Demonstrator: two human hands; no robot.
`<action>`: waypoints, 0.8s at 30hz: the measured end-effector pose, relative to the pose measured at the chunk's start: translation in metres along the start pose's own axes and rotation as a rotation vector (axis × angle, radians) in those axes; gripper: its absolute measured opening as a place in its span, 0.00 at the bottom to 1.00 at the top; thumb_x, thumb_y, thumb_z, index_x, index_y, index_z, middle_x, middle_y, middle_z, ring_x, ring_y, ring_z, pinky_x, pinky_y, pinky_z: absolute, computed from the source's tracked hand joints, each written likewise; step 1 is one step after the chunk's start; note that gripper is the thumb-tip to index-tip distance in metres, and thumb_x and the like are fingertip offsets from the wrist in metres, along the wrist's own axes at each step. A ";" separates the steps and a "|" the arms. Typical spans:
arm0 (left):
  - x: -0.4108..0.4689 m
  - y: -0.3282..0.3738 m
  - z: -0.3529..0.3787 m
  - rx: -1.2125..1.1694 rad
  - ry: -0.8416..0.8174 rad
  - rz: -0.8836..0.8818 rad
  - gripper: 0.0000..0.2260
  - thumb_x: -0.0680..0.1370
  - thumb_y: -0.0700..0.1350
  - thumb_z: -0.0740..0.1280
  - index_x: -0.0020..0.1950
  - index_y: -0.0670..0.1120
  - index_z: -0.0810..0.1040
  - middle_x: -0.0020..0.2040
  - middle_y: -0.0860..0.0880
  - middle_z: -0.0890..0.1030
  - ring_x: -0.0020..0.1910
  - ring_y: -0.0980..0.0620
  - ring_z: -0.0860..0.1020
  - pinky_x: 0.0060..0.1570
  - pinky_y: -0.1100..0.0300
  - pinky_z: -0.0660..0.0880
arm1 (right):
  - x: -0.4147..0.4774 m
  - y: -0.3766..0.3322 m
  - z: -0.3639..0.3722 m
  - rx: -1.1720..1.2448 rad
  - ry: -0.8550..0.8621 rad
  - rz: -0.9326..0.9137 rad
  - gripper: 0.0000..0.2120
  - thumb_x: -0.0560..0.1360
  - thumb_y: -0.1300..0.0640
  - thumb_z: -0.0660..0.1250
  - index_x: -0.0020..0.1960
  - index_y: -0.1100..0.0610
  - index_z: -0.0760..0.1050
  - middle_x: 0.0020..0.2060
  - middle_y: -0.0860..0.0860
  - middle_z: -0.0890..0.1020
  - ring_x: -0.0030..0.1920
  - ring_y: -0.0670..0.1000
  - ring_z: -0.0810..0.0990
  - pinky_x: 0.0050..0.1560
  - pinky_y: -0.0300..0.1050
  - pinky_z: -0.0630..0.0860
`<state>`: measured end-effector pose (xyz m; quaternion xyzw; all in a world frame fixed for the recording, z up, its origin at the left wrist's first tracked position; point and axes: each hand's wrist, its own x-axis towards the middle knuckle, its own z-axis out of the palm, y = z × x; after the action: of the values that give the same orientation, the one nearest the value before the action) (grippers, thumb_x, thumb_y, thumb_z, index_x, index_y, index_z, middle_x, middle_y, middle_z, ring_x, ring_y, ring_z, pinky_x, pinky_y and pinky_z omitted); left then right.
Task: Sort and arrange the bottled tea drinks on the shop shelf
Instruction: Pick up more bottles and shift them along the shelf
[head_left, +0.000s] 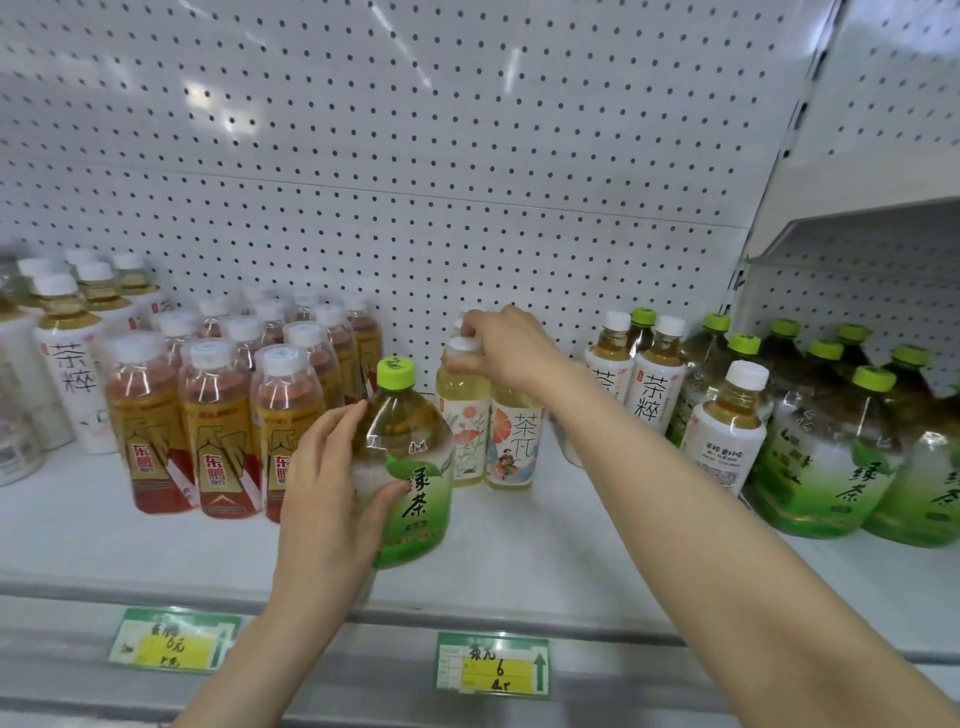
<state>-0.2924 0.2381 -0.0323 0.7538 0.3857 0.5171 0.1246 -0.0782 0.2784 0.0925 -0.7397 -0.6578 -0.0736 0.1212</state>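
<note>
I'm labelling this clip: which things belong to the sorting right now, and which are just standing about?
In the job: green tea bottle, held by the left hand; floral-label bottles, gripped at the caps by the right hand; shelf.
Just there: red-and-gold bottles; price tags; pegboard.

A white pegboard (415, 156) dotted with small dark holes fills the background. A blurred green-and-yellow price tag (174, 640) sits low at left, a second price tag (492, 662) marked 6 nearer the middle. A slotted upright (792, 130) rises at right
</note>
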 end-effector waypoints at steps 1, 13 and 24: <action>-0.002 -0.002 -0.004 0.005 0.011 -0.001 0.36 0.70 0.42 0.77 0.75 0.46 0.65 0.70 0.48 0.68 0.69 0.53 0.65 0.68 0.53 0.63 | 0.003 0.001 -0.001 0.046 -0.049 -0.016 0.23 0.76 0.40 0.67 0.66 0.51 0.73 0.57 0.56 0.78 0.58 0.57 0.74 0.56 0.51 0.74; -0.001 -0.008 -0.013 -0.001 -0.011 -0.007 0.36 0.70 0.44 0.77 0.75 0.49 0.65 0.69 0.51 0.68 0.69 0.50 0.67 0.68 0.54 0.64 | 0.000 0.010 0.010 0.179 -0.009 -0.114 0.21 0.76 0.49 0.69 0.68 0.44 0.74 0.64 0.48 0.79 0.63 0.53 0.76 0.64 0.54 0.72; -0.002 -0.008 -0.012 -0.046 -0.027 -0.040 0.37 0.71 0.45 0.77 0.76 0.52 0.63 0.68 0.61 0.63 0.68 0.59 0.63 0.67 0.56 0.63 | -0.052 0.008 0.060 0.091 0.250 0.235 0.53 0.64 0.43 0.80 0.78 0.49 0.51 0.75 0.58 0.53 0.65 0.65 0.70 0.61 0.56 0.72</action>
<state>-0.3066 0.2396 -0.0331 0.7497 0.3871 0.5131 0.1574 -0.0798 0.2444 0.0201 -0.7902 -0.5494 -0.1208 0.2432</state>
